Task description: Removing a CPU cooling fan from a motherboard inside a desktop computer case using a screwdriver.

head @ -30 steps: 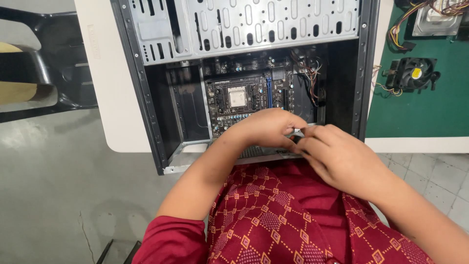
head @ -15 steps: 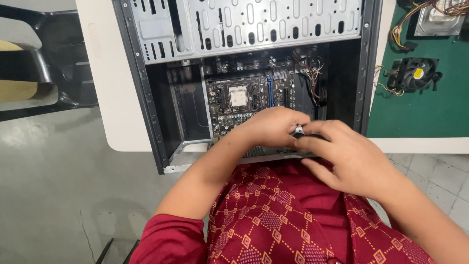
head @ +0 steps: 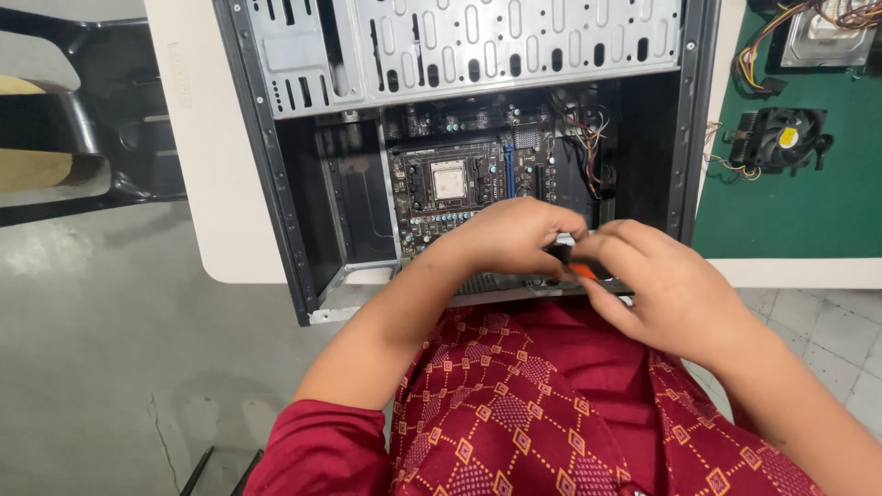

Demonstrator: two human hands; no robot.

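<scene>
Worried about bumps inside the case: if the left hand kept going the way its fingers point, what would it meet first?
The left hand points right, so it would meet the right hand first; they already touch around a small black-and-orange object.

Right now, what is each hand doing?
Left hand: fingers curled shut on a small black-and-orange tool, over the open computer case.
Right hand: fingers closed on the same tool.

Computer case (head: 276, 184) lies open on the worktop (head: 207, 184) before you, motherboard (head: 459, 188) inside it beneath the drive cage (head: 478, 46). Your left hand (head: 510, 237) and right hand (head: 661, 289) meet at its near edge. Cooling fan (head: 783, 138) sits on the mat (head: 799, 211) right of the case; chair (head: 64, 138) stands left.
</scene>
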